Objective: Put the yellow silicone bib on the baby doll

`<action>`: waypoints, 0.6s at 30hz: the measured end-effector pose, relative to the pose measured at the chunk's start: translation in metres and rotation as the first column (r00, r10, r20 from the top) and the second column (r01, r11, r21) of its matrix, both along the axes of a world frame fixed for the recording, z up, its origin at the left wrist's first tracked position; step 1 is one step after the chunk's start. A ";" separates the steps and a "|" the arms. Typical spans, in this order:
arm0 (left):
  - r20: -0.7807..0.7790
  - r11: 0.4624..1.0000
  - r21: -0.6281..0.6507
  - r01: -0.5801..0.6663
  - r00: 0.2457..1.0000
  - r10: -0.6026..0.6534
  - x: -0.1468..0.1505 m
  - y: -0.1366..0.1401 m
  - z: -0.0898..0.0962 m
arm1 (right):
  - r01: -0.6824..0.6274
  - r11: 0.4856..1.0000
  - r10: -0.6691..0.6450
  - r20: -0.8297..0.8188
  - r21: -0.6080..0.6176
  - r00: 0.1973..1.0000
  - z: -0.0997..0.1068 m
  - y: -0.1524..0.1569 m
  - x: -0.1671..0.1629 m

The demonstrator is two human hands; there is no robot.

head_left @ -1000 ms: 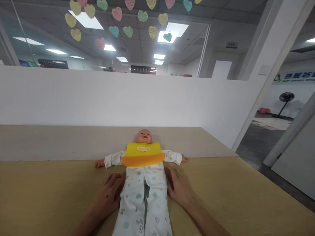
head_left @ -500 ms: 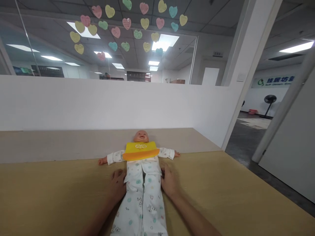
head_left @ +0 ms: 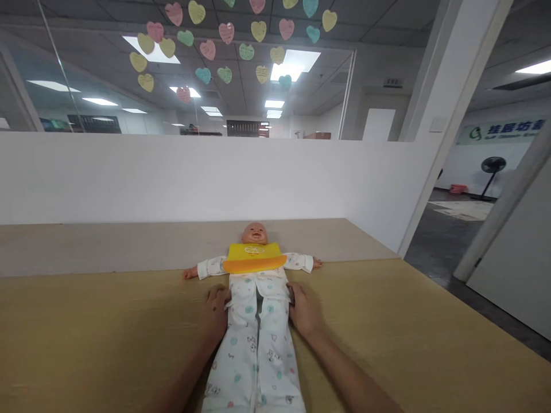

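A baby doll [head_left: 255, 234] lies on its back, head toward the far wall and arms spread sideways. Over its chest is a yellow bib [head_left: 253, 256] with an orange pocket edge and a white citrus-slice print. Its white top and matching printed pants [head_left: 272, 350] meet at the waist, where the top's front parts over a dark gap. My left hand [head_left: 216, 315] is closed at the left side of the pants' waist, fingertips partly hidden. My right hand [head_left: 305, 311] has its fingers curled round the pants' edge on the right side.
The doll rests on a wooden table [head_left: 387, 321] with a greyer strip [head_left: 129, 244] at its back. Behind stands a low white wall [head_left: 193, 178] topped by glass bearing heart-shaped notes. On the right, a doorway shows a standing fan [head_left: 493, 165] and a red basin [head_left: 458, 188].
The view has shifted slightly, so the doll appears a little further right and higher. Both hands stay at the waist of the pants, with hardly any visible movement against the doll.
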State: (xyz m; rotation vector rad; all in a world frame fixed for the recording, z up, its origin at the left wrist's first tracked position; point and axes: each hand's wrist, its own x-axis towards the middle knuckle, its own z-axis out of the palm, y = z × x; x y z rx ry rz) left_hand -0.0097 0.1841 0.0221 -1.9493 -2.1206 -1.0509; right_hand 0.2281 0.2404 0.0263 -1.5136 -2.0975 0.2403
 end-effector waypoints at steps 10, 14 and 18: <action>0.126 0.998 0.062 -0.010 0.992 0.002 -0.001 0.004 0.001 | -0.003 0.996 0.009 0.064 -0.087 0.998 0.009 -0.002 -0.003; 0.118 0.999 0.030 -0.016 0.993 0.013 -0.002 0.003 -0.001 | 0.006 0.995 0.005 0.107 -0.099 0.994 0.008 -0.002 -0.002; 0.093 0.996 -0.047 -0.081 0.992 0.085 0.000 -0.001 0.001 | 0.018 0.996 -0.002 0.188 -0.083 0.982 0.013 -0.006 -0.004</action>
